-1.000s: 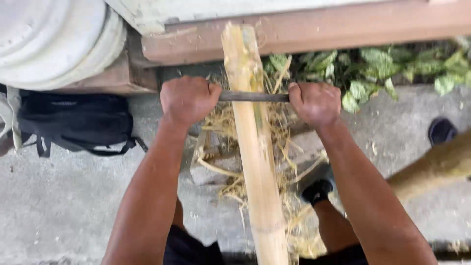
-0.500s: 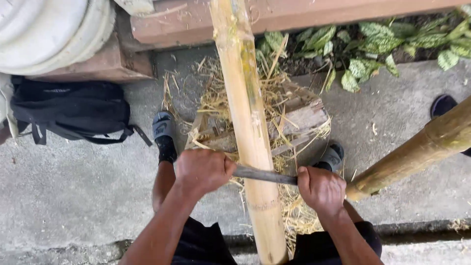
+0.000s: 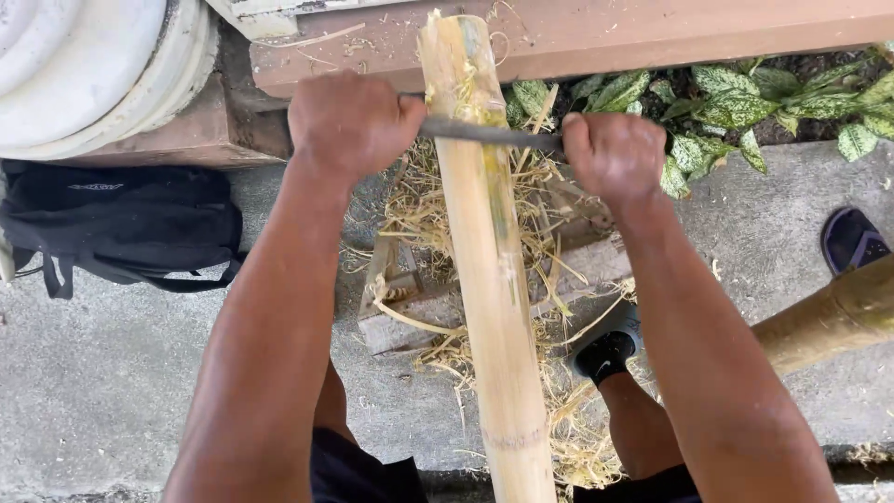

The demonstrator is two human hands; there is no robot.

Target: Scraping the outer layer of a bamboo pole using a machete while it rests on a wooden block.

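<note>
Bamboo pole point(image 3: 489, 279) stands upright in the middle, its top near the wooden beam point(image 3: 596, 33). Left of the pole, the left hand point(image 3: 349, 121) is clenched around one end of a blade point(image 3: 489, 135) that crosses the pole; right of it, the right hand point(image 3: 610, 154) grips the other end.

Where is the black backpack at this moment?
In the head view, the black backpack lies on the concrete ground at the far left, outside the left arm, just below the white round container and apart from the bamboo pole.
</note>
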